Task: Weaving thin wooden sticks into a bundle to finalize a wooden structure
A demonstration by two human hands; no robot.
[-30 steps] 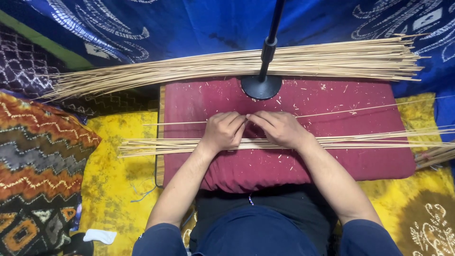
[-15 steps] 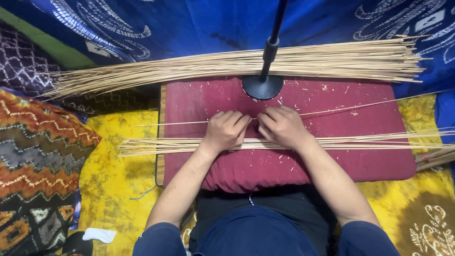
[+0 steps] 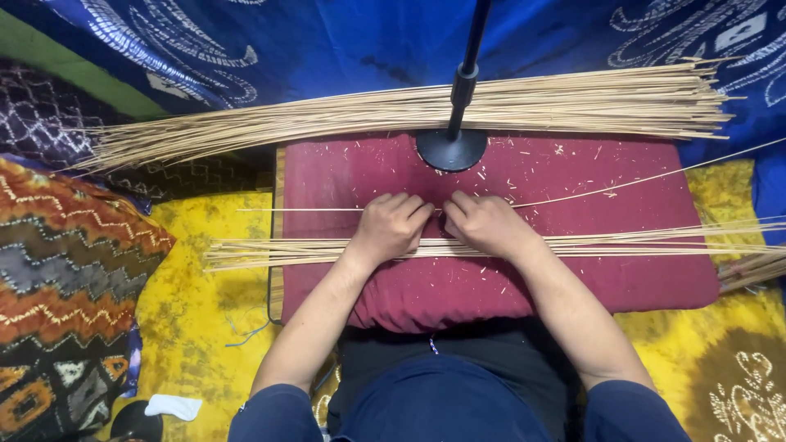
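On the maroon cushion (image 3: 508,286) in the head view, both hands are working close together near the middle. The left hand (image 3: 391,225) is curled into a loose fist, fingers tucked down, and it's looking like it's pinching the single thin stick (image 3: 327,209) that's running out to its left. The right hand (image 3: 487,223) is curled the same way, pinching what looks like another thin stick (image 3: 622,184) that's angling away up to its right; the exact pinch point is hidden under the knuckles. Just under both wrists, a flat row of sticks (image 3: 278,250) is lying across the cushion.

What could go wrong, I'd guess: these sticks are looking brittle, so bending one too hard between the hands could snap it, and there are already little chips sitting all over the cushion. A sliding forearm could also be scattering that row under the wrists.

Room-wise, the black stand base (image 3: 452,151) is sitting right beyond the hands, with the big stick bundle (image 3: 409,110) lying just past it, so forward space is tight. Out to either side it's more open, with yellow cloth (image 3: 205,327) beyond the cushion's edges.
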